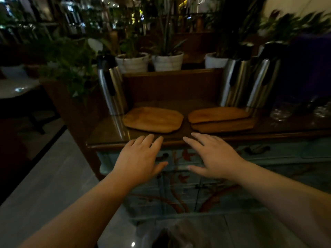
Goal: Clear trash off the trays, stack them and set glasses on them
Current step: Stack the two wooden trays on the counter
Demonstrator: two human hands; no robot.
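Wooden trays are seen lying bare on a dark worktop (107,129).

Nearest, the left hand (138,158) and right hand (213,156) are held flat over the front edge, fingers spread, nothing gripped. Beyond them a single tray (153,119) lies left, a stack of two trays (221,119) right. Steel jugs (112,88) and blurred glasses (284,111) are stood behind.

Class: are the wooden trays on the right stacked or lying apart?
Stacked: the upper tray lies on the lower tray, whose front edge shows beneath it.
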